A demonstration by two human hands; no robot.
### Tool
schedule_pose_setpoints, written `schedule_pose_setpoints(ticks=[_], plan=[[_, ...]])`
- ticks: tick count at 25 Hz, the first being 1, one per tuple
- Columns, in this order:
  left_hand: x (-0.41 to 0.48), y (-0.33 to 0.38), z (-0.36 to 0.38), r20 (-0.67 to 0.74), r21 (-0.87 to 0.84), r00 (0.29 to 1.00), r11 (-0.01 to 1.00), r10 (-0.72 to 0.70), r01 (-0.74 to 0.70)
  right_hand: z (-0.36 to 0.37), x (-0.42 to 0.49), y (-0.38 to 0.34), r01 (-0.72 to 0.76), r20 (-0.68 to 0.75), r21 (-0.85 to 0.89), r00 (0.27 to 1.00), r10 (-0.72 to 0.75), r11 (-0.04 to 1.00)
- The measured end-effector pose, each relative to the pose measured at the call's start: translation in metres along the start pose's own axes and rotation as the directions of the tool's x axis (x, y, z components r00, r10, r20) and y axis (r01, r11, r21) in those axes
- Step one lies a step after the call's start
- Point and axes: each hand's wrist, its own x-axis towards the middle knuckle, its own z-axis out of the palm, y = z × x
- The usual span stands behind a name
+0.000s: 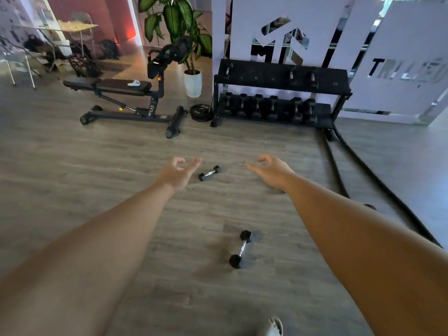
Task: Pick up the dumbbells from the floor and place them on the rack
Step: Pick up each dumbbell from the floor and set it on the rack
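Two small black hex dumbbells lie on the wooden floor. The far dumbbell (209, 173) rests between my hands, just right of my left hand (178, 173). The near dumbbell (240, 249) lies closer to me, below and between my forearms. My right hand (272, 171) is stretched out to the right of the far dumbbell. Both hands are held out with fingers apart and hold nothing. The black two-tier rack (281, 76) stands against the back wall, with a few dumbbells on its top shelf and several on the lower one.
A black weight bench (126, 93) stands at the back left, a weight plate (200, 112) and a potted plant (192, 81) beside the rack. Thick black battle ropes (351, 166) run along the floor on the right. My shoe (272, 326) shows at the bottom.
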Motion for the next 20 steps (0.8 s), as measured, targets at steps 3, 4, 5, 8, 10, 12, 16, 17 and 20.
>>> schedule_pose_setpoints(ticks=[3,4,5,8,10,12,16,17,20], plan=[[0.059,0.011,0.020,-0.020,0.006,0.999,1.000,-0.027,0.027,-0.007,0.071,0.005,-0.004,0.036,-0.011,0.999,0.004,1.000],[0.080,0.015,0.029,-0.028,0.006,0.999,0.999,-0.034,0.034,-0.010,0.098,0.008,0.001,0.049,-0.014,0.999,0.000,1.000],[0.101,0.020,0.039,-0.036,0.007,0.998,0.999,-0.044,0.044,-0.014,0.126,0.010,0.002,0.063,-0.016,0.998,-0.001,1.000],[0.158,0.041,0.066,-0.044,-0.004,0.992,0.993,-0.121,0.121,-0.030,0.205,0.011,-0.001,0.132,-0.039,0.991,0.006,0.999],[0.187,0.051,0.076,-0.058,-0.036,0.986,0.987,-0.159,0.157,-0.037,0.246,0.006,0.007,0.176,-0.066,0.984,0.005,0.998],[0.221,0.058,0.083,-0.092,-0.068,0.977,0.980,-0.191,0.186,-0.040,0.294,-0.006,0.016,0.209,-0.091,0.978,0.003,0.996],[0.291,0.055,0.084,-0.115,-0.102,0.957,0.962,-0.266,0.255,-0.020,0.386,-0.039,0.079,0.270,-0.130,0.962,-0.042,0.988],[0.314,0.051,0.082,-0.125,-0.109,0.951,0.957,-0.282,0.269,-0.010,0.411,-0.046,0.085,0.280,-0.136,0.959,-0.044,0.987],[0.385,0.032,0.078,-0.129,-0.134,0.937,0.942,-0.326,0.309,0.020,0.481,-0.062,0.067,0.295,-0.162,0.956,-0.016,0.984]])
